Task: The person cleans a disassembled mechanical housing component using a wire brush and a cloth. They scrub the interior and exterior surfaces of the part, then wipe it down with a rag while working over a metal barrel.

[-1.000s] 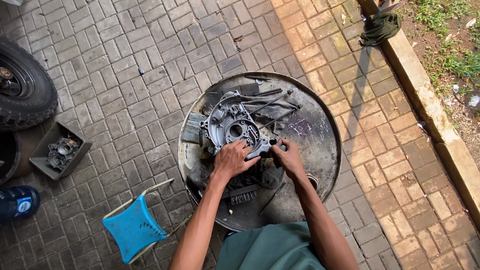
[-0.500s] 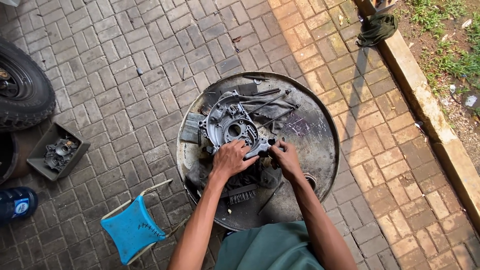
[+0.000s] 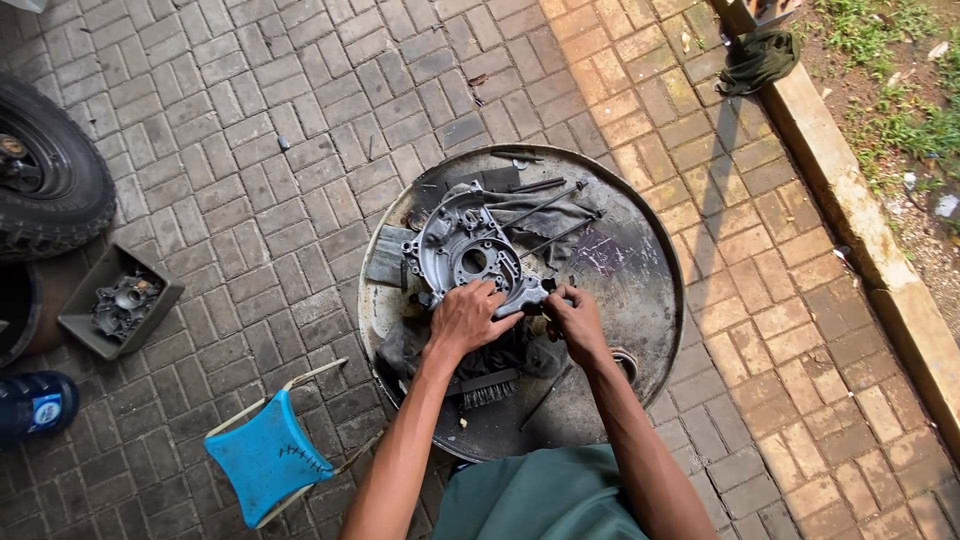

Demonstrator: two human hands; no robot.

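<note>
Hands (image 3: pixel 470 318) unmoved on engine casing (image 3: pixel 465 250); camera view steady.

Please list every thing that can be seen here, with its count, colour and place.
round metal tray: one, grey, on the brick paving, centre
grey metal engine casing: one, on the tray, left part
long metal rods: several, dark, behind the casing
black brush: one, near edge of the tray
blue plastic stool: one, lower left
black rubber tyre: one, far left
dark rectangular parts tray: one, left
dark green cloth: one, on the kerb, top right
left hand: on the casing's near edge
right hand: at the casing's right corner
</note>
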